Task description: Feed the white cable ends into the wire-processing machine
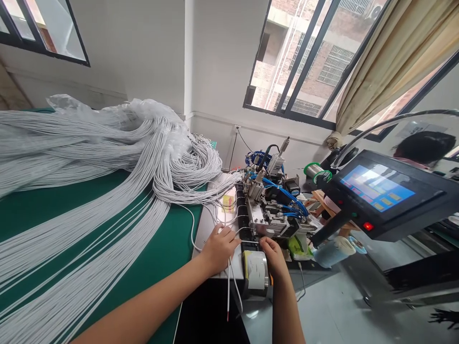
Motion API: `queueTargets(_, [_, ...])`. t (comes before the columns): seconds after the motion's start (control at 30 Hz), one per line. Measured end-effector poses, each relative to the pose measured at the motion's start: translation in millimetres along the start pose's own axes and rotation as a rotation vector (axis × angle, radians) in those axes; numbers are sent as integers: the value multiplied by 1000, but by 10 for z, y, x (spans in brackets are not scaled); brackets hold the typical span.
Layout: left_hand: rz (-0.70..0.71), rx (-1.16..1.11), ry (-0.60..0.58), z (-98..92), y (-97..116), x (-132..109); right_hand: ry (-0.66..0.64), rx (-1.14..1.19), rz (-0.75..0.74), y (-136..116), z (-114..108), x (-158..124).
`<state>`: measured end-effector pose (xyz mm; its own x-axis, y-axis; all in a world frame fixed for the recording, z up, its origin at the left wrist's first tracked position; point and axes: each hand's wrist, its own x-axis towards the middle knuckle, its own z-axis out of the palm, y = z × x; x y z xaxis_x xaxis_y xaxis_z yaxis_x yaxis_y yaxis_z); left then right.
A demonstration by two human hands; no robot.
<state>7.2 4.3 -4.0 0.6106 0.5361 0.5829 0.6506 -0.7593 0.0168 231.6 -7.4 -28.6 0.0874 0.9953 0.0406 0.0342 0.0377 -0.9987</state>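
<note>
Starting at the left, long white cables [89,217] spread in thick bands over a green table [179,239], with clear plastic [158,109] bunched at their far side. Further right, more of them curl into a dense coil [195,167] at the table's edge, some trailing onto a pale metal plate [210,227] with a yellow label [228,203].

Near the middle, the left hand [220,246] rests over the plate, its fingers curled closed around white cable; two loose lengths [228,286] hang below it, one with a red tip. A single cable [250,242] crosses the short gap to the right hand [270,253], whose thumb and forefinger pinch its end at the machine's near edge.

The machine [272,210], all metal blocks and blue tubes, stands just beyond the hands, and a cylinder [256,270] sits between the forearms. Behind it to the right is a green-rimmed spool [317,173]. Then comes a lit screen [378,186] with a glowing red button [368,226], and, past it, the dark hair of another person [426,145]
</note>
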Motion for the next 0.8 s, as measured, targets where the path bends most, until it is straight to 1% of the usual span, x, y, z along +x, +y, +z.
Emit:
queueTargets(0.1, [-7, -7, -8, -25, 10, 10, 30, 120, 66, 63, 29, -17])
queueTargets(0.17, [-13, -10, -6, -39, 16, 12, 50, 128, 84, 87, 34, -31])
queueTargets(0.27, [-25, -14, 17, -43, 18, 4, 61, 79, 80, 103, 10, -65])
queueTargets(0.47, [-36, -28, 44, -30, 15, -14, 108, -75, -9, 42, -62, -210])
queueTargets(0.57, [-109, -5, 23, -21, 13, -9, 145, -188, -26, 11, -124, -271])
queueTargets(0.63, [-166, 14, -5, -21, 17, -4, 200, -305, -42, 35, -233, -297])
queueTargets(0.67, [-180, 20, -23, -25, 19, -1, 264, -384, -40, 63, -318, -302])
queueTargets(0.73, [-161, 29, -62, -38, 22, 9, 390, -574, -4, 146, -549, -285])
queueTargets(0.8, [-135, 46, -101, -54, 13, 24, 488, -801, 45, 243, -826, -211])
